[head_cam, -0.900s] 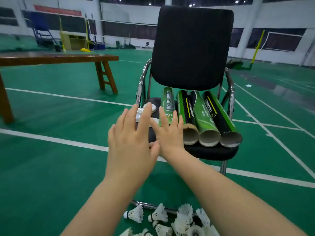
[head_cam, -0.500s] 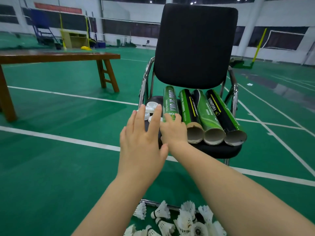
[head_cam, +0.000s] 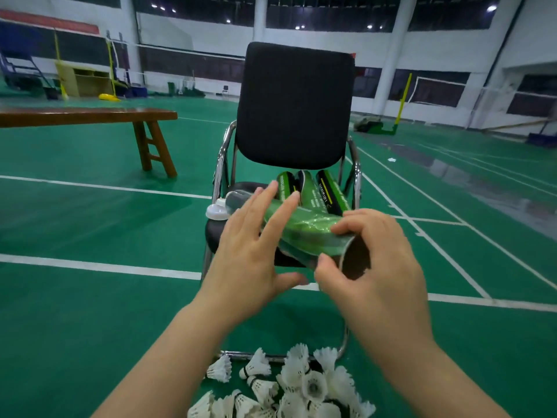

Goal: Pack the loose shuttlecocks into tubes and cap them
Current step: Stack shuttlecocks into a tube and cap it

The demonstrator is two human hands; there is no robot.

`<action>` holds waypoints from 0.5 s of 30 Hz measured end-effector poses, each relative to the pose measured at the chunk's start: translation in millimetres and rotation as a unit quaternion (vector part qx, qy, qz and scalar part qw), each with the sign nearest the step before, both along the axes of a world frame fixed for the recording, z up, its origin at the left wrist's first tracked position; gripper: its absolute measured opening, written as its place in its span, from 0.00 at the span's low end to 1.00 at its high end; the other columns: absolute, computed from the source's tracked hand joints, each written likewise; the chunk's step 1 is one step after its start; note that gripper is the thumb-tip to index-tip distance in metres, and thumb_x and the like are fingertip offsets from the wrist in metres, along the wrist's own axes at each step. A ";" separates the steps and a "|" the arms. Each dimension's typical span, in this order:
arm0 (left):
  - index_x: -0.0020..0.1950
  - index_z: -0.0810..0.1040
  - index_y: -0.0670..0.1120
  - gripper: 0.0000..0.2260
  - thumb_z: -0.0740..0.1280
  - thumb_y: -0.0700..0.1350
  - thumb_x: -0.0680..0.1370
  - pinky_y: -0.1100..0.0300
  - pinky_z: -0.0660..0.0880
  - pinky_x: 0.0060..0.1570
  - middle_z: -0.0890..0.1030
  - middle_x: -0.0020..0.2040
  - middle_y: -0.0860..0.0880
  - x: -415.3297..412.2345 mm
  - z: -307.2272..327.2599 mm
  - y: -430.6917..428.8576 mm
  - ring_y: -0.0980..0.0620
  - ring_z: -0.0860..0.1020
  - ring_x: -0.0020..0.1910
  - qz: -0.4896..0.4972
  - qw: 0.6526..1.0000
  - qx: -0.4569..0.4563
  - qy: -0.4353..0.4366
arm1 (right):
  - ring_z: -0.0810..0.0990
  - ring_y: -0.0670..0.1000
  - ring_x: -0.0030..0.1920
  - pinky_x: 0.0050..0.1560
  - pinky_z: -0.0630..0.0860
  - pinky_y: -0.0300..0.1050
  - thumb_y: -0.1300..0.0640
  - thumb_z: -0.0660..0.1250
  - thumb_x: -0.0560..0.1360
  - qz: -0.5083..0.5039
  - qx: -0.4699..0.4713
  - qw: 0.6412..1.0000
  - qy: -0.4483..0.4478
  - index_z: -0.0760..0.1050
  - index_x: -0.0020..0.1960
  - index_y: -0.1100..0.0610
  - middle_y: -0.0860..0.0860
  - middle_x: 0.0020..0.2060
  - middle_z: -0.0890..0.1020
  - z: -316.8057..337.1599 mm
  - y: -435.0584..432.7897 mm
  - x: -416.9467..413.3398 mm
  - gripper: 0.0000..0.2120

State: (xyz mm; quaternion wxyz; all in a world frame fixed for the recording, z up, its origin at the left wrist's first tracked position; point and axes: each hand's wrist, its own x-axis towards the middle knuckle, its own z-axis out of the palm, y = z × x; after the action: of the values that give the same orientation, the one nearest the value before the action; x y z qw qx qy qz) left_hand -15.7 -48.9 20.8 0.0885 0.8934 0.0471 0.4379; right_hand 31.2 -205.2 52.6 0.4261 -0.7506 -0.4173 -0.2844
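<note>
In the head view, your right hand (head_cam: 376, 267) pinches the open rim of a green tube (head_cam: 304, 227), fingers curled over it. Your left hand (head_cam: 250, 251) lays straight, spread fingers on its side. The tube lies crosswise above the chair (head_cam: 295, 104) seat, with shuttlecocks (head_cam: 289, 387) heaped on the floor below.

Open-ended green tube (head_cam: 307, 229) angled sideways above heaped white shuttlecocks (head_cam: 301, 384).
</note>
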 end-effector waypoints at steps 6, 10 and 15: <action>0.69 0.62 0.48 0.34 0.66 0.58 0.67 0.53 0.64 0.65 0.74 0.63 0.47 -21.5 11.3 -49.9 0.50 0.70 0.62 -0.141 0.983 0.110 0.047 | 0.74 0.42 0.53 0.48 0.73 0.37 0.46 0.64 0.63 0.049 0.032 0.994 0.092 0.69 0.48 0.41 0.35 0.50 0.73 -4.3 -65.7 -45.2 0.13; 0.67 0.64 0.46 0.35 0.68 0.57 0.64 0.53 0.72 0.55 0.77 0.57 0.45 -40.8 12.1 -61.1 0.46 0.76 0.54 -0.126 0.978 0.149 0.080 | 0.75 0.43 0.48 0.42 0.75 0.38 0.44 0.62 0.63 0.075 0.033 0.985 0.154 0.69 0.50 0.42 0.38 0.46 0.74 -8.4 -81.0 -60.8 0.16; 0.67 0.66 0.44 0.37 0.73 0.55 0.62 0.53 0.74 0.48 0.78 0.55 0.43 -70.9 10.2 -57.7 0.43 0.77 0.49 -0.104 0.976 0.155 0.108 | 0.76 0.45 0.46 0.43 0.78 0.44 0.43 0.61 0.64 0.120 0.026 0.975 0.187 0.68 0.50 0.42 0.42 0.45 0.74 -13.8 -74.8 -76.9 0.14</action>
State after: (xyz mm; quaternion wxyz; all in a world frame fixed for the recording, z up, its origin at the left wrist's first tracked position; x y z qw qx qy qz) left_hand -86.5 -106.6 31.1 -0.0117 0.9382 -0.1055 0.3295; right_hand -45.7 -280.0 38.8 0.5473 -0.7232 -0.4100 -0.0968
